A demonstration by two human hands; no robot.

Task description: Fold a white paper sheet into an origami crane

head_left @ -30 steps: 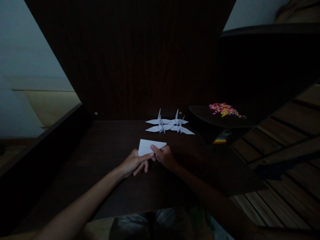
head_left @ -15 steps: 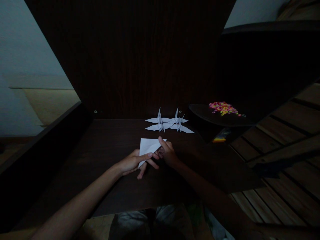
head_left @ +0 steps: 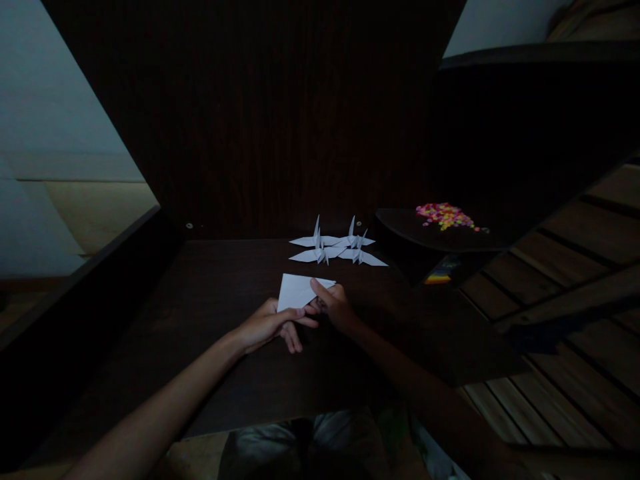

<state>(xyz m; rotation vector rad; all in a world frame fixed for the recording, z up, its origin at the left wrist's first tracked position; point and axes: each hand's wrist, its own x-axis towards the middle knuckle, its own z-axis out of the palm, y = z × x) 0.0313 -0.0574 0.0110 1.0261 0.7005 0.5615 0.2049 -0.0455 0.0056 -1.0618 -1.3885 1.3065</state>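
Note:
A folded white sheet of paper is held above the dark desk between both hands. My left hand grips its lower left edge, thumb laid across the front and some fingers stretched out below. My right hand pinches the right corner, thumb on top and the other fingers curled underneath, partly hidden. Just beyond the hands stand several white origami cranes, close together with their wings overlapping.
The dark wooden desk has a tall back panel and a raised left side board. On the right, a small rounded shelf carries a pile of colourful beads or small pieces. Slatted wood lies beyond.
The paper has turned slightly, its right corner now lower. My right thumb has slid left over the paper, and the stretched fingers of my left hand have drawn in and shifted right.

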